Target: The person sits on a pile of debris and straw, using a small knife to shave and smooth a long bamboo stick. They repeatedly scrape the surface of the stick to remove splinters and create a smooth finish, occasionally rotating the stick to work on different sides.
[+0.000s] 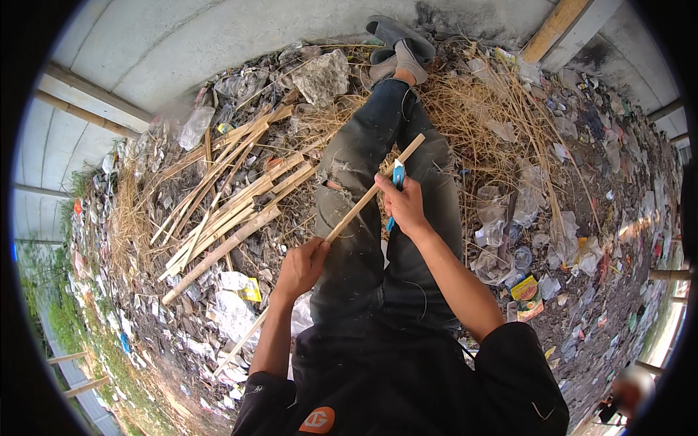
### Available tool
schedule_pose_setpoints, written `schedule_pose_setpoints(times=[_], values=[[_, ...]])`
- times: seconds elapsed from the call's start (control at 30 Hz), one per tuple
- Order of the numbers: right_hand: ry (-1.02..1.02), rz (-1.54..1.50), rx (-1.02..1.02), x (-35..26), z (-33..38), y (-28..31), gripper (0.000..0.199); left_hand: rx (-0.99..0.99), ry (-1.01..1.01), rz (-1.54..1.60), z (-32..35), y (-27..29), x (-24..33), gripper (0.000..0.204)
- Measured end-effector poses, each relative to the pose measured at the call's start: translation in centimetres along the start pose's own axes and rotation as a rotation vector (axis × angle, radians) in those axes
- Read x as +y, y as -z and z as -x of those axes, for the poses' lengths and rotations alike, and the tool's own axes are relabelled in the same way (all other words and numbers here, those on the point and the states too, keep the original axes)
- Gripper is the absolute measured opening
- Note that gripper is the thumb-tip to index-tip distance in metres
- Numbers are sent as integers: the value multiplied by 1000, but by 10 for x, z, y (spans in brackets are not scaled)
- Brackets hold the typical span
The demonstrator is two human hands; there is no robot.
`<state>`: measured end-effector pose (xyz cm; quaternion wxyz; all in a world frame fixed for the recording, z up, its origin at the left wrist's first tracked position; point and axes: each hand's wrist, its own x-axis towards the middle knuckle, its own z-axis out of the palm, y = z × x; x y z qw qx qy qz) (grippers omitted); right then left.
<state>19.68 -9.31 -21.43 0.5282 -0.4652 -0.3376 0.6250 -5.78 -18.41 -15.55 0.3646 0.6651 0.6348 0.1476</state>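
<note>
A long, pale bamboo strip point(354, 218) slants across my outstretched legs, from past my knees back under my left forearm. My left hand point(300, 267) is closed around it above my left thigh. Farther along, my right hand point(405, 203) grips a blue utility knife point(398, 176). The knife stands crosswise against the strip, and my right thumb rests on or close to the wood there. How far the blade cuts in cannot be made out. To the left lies a pile of split bamboo strips point(233, 207), with a thicker bamboo piece point(222, 254) at its near side.
Dry straw point(472, 109) and plastic litter point(491, 265) cover the ground around me. A grey rock point(322, 78) sits near my crossed, sandalled feet point(402, 54). Behind them stands a concrete panel wall point(167, 43) with wooden posts. A yellow wrapper point(527, 298) lies right of my thigh.
</note>
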Motion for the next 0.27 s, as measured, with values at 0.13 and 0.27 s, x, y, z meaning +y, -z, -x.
schedule_pose_setpoints(times=[0.13,0.27], values=[[16,17,179,-21,-24,26,35,39,45,62,44,20,-39,22],[167,731,139,-25,-26,38,42,95,66,-155,71,17,-93,42]])
